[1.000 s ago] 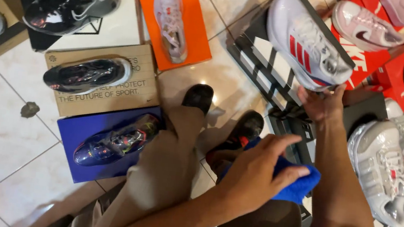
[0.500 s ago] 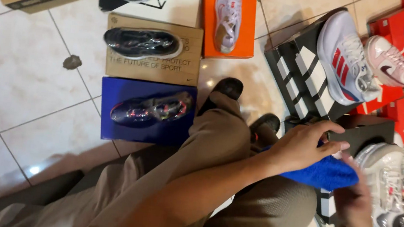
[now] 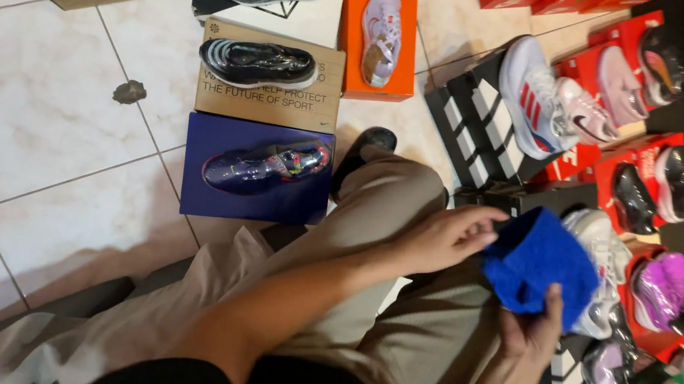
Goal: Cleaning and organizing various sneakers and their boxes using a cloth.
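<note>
cloth: blue cloth (image 3: 539, 264), centre right of frame
hands: left hand (image 3: 447, 239) and right hand (image 3: 532, 331) both pinching it
step: regripping; next needs a flatter hold

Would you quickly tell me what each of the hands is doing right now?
Left hand: closed, fingers pinching the edge of the fluffy blue cloth.
Right hand: closed, gripping the same cloth from below.

Left hand (image 3: 447, 237) pinches with curled fingers; right hand (image 3: 533, 324) grips from below, just beside it, forearms converging
</note>
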